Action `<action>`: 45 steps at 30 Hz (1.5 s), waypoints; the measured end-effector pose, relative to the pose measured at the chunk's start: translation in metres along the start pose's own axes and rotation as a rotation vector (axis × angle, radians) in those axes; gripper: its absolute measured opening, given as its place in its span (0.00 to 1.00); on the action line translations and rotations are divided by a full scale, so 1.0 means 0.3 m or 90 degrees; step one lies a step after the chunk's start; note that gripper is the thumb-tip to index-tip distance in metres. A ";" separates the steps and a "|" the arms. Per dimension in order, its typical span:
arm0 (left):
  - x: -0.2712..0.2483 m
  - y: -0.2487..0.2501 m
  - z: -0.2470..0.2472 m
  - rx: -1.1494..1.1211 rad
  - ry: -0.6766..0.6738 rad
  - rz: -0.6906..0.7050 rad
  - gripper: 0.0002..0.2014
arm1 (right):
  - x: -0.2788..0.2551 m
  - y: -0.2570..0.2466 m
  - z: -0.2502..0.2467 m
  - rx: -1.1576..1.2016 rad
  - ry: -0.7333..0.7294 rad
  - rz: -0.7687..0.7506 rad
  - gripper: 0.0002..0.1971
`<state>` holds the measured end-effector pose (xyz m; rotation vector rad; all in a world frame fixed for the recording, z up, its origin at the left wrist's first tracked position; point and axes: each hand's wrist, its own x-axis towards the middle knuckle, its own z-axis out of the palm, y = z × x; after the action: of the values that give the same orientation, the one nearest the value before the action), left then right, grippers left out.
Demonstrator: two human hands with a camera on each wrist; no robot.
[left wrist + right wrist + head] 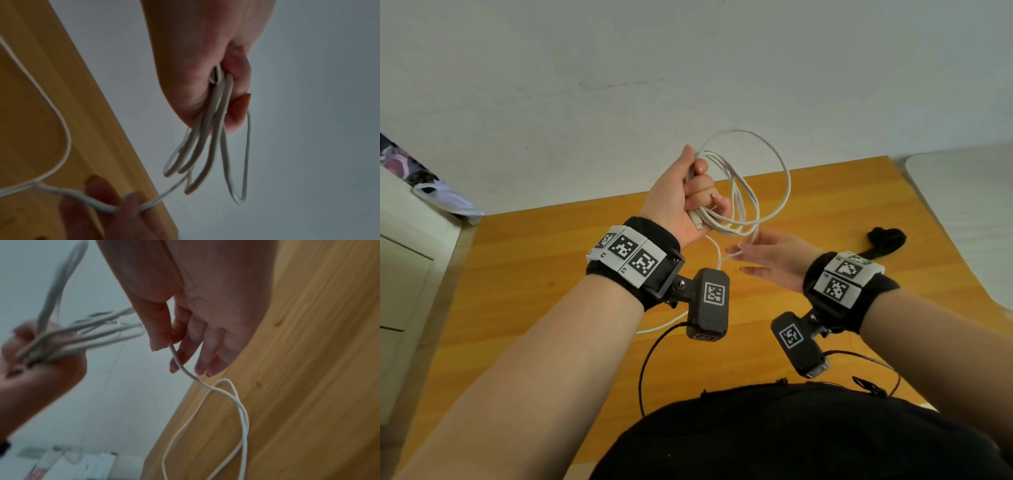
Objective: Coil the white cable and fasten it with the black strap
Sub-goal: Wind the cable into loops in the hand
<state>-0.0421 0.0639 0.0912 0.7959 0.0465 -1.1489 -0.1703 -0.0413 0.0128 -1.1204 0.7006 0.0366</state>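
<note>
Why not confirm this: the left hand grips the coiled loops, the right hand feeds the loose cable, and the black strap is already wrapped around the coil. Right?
Not quite: the black strap lies on the table, untouched, as the head view shows. The left hand does grip the loops, and the right hand feeds the loose cable.

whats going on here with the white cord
A person is coiling a white cable by hand above a wooden table. The left hand grips several finished loops, with a connector end sticking out below the fist. The right hand pinches the loose stretch between thumb and fingers, feeding it toward the bundle; the rest trails down onto the table. The black strap lies on the table beyond the right wrist, not yet used.
</note>
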 end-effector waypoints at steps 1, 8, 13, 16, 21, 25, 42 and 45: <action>0.001 -0.002 0.008 -0.017 0.002 0.005 0.22 | 0.006 0.009 0.001 -0.033 0.005 -0.006 0.08; 0.013 -0.013 0.039 -0.047 0.037 0.048 0.22 | 0.014 -0.016 -0.044 -0.080 0.111 -0.056 0.06; 0.025 -0.041 0.048 -0.054 0.076 0.079 0.22 | 0.002 -0.059 -0.103 -0.208 0.229 -0.060 0.02; 0.033 -0.060 0.061 -0.069 0.086 0.090 0.22 | 0.001 -0.054 -0.140 -0.347 0.246 -0.091 0.05; 0.041 -0.064 0.085 -0.115 0.098 0.126 0.22 | -0.013 -0.018 -0.190 -0.415 0.147 -0.003 0.04; 0.044 -0.050 0.103 -0.154 0.109 0.168 0.22 | -0.010 0.003 -0.207 -0.307 0.089 0.060 0.06; 0.055 -0.037 0.113 -0.134 0.158 0.208 0.21 | 0.009 -0.118 -0.265 -0.077 0.180 -0.045 0.10; 0.057 -0.041 0.118 -0.095 0.155 0.197 0.20 | 0.004 -0.117 -0.255 -0.266 0.198 -0.070 0.11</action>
<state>-0.0573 0.0276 0.1032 0.7756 0.2023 -0.7447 -0.1945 -0.1214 0.0217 -1.5859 0.9326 -0.0908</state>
